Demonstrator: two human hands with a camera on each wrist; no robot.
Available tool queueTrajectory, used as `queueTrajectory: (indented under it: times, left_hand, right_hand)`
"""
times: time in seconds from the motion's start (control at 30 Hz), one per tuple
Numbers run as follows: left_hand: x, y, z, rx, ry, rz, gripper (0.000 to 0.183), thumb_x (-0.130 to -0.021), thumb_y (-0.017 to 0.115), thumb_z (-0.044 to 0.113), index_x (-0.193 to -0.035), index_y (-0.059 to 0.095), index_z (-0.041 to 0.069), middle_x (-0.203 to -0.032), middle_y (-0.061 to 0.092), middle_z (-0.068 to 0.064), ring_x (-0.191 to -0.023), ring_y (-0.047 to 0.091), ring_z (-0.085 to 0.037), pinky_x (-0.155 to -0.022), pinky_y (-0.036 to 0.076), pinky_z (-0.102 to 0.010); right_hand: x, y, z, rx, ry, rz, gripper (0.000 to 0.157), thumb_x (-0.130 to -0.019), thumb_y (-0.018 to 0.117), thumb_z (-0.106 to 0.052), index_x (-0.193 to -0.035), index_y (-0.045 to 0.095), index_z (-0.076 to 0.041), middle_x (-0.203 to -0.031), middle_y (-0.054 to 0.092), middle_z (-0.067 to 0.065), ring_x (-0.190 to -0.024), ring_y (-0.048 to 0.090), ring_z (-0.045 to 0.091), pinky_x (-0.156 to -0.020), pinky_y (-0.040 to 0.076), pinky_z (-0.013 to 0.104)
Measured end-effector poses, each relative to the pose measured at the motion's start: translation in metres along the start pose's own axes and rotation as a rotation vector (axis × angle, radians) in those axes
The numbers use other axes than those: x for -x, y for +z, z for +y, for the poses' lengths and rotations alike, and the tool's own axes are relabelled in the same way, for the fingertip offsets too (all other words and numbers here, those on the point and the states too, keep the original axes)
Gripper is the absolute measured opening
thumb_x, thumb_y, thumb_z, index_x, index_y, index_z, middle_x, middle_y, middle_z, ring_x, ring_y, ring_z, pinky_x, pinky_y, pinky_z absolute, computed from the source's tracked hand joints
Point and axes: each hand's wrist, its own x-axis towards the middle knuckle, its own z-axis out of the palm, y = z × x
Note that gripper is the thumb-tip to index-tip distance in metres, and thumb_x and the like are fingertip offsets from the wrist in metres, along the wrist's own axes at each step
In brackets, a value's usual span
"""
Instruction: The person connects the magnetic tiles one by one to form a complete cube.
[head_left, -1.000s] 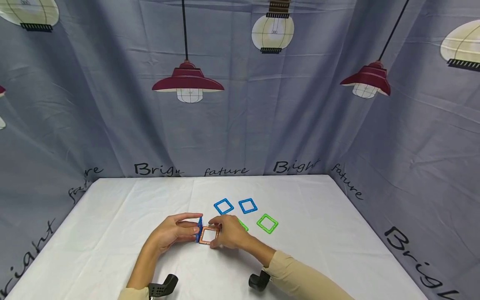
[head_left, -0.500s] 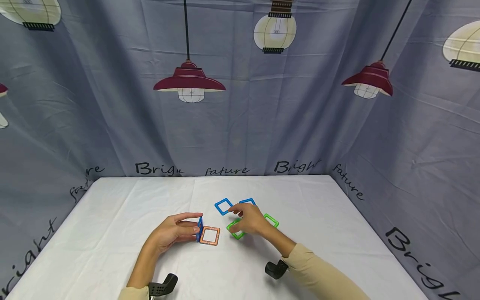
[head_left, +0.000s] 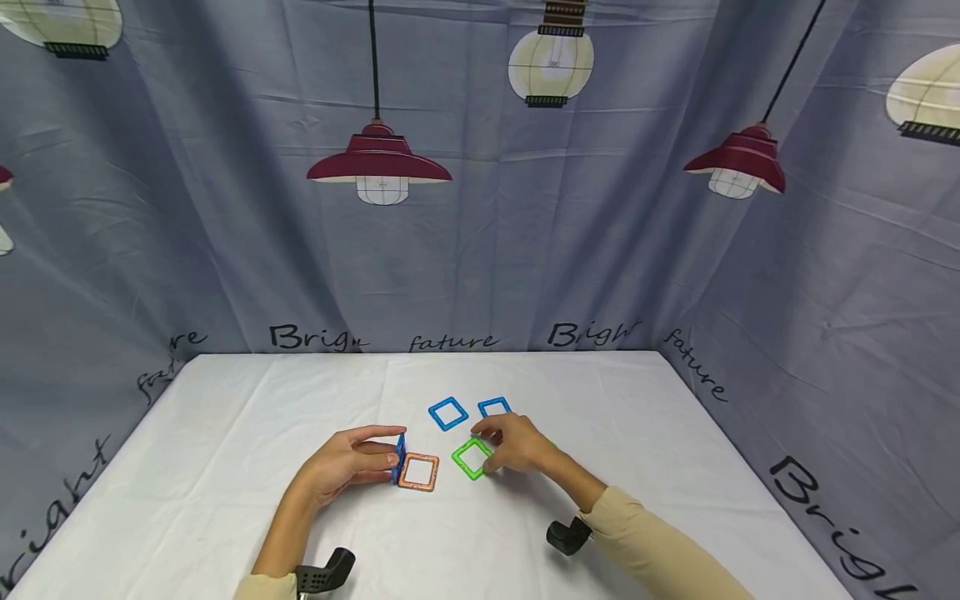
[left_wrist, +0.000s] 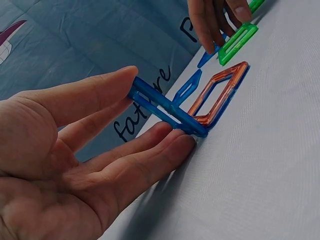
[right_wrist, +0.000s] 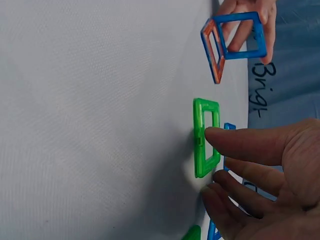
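My left hand (head_left: 337,467) holds a blue square magnetic tile (head_left: 399,458) upright on its edge, index finger at the top and other fingers lower down. Against its right side lies an orange square magnetic tile (head_left: 418,472); blue shows along its outer edge in the left wrist view (left_wrist: 235,95). To the right of these is a green square magnetic tile (head_left: 459,463), lying on the table. My right hand (head_left: 517,446) is over its right side, fingers loosely bent. In the right wrist view the thumb overlaps the green tile (right_wrist: 199,150); firm contact is unclear.
Farther back lie two blue square tiles, the left one (head_left: 433,414) in full view and the right one (head_left: 489,402) partly behind my right hand. Another green tile (right_wrist: 192,233) is mostly hidden. A white cloth covers the table (head_left: 225,467); grey curtains (head_left: 465,250) stand behind.
My right hand has let go of the orange tile and moved right, over to the green tile. My left hand and the upright blue tile have stayed in place.
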Motion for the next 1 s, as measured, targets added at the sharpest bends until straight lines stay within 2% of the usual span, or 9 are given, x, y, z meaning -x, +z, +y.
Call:
queueTrajectory:
  times: [0.23, 0.57, 0.8, 1.0]
  left_hand:
    - [-0.002, 0.001, 0.0, 0.0, 0.0, 0.008, 0.06, -0.09, 0.075, 0.005, -0.144, 0.051, -0.005, -0.122, 0.069, -0.026, -0.103, 0.071, -0.026, -0.091, 0.059, -0.042]
    - [-0.001, 0.0, -0.001, -0.001, -0.006, 0.002, 0.061, -0.09, 0.075, 0.005, -0.145, 0.051, -0.005, -0.122, 0.069, -0.025, -0.103, 0.071, -0.025, -0.091, 0.06, -0.041]
    - [-0.001, 0.002, 0.0, -0.011, -0.002, 0.007, 0.059, -0.09, 0.074, 0.004, -0.144, 0.052, -0.005, -0.123, 0.068, -0.027, -0.104, 0.071, -0.026, -0.091, 0.059, -0.042]
    - [0.0, 0.002, 0.001, -0.014, -0.007, 0.019, 0.058, -0.09, 0.074, 0.003, -0.144, 0.052, -0.004, -0.123, 0.068, -0.027, -0.103, 0.071, -0.027, -0.09, 0.06, -0.042]
  right_hand:
    - [-0.004, 0.002, 0.007, 0.026, 0.015, -0.017, 0.051, -0.07, 0.089, -0.005, -0.118, 0.074, -0.01, -0.106, 0.07, 0.003, -0.098, 0.059, 0.02, -0.091, 0.051, 0.041]
    - [-0.006, 0.004, 0.008, 0.019, -0.004, -0.025, 0.05, -0.069, 0.089, -0.004, -0.116, 0.073, -0.007, -0.105, 0.069, 0.006, -0.096, 0.059, 0.022, -0.088, 0.051, 0.041]
    - [-0.011, 0.007, 0.007, 0.011, 0.011, 0.021, 0.049, -0.068, 0.092, -0.008, -0.112, 0.07, -0.005, -0.1, 0.068, 0.006, -0.09, 0.06, 0.019, -0.082, 0.051, 0.036]
    - [-0.017, 0.012, -0.001, 0.014, 0.039, 0.085, 0.05, -0.066, 0.093, -0.009, -0.11, 0.069, -0.004, -0.099, 0.068, 0.007, -0.088, 0.059, 0.018, -0.081, 0.053, 0.037]
